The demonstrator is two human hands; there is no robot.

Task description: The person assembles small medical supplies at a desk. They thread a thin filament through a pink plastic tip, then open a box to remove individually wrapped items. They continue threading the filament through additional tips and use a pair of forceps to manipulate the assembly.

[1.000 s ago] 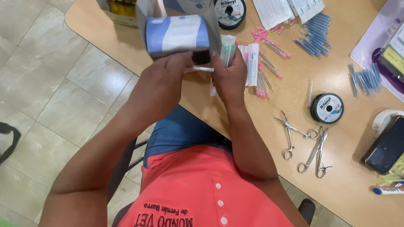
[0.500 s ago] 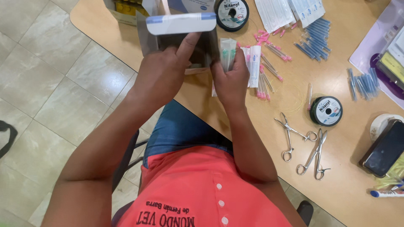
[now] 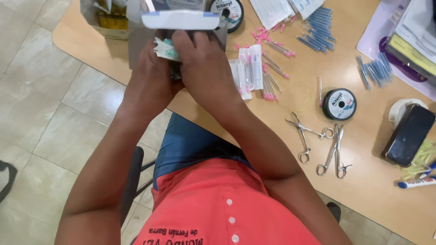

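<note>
On the table (image 3: pixel 281 136), the two scissors-like clamps (image 3: pixel 320 145) lie at five o'clock from the hands, the thread spool (image 3: pixel 339 104) at three.

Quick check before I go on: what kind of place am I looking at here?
Probably a clinic or veterinary prep desk: a wooden table with surgical forceps, a suture spool and capped needles.
</note>
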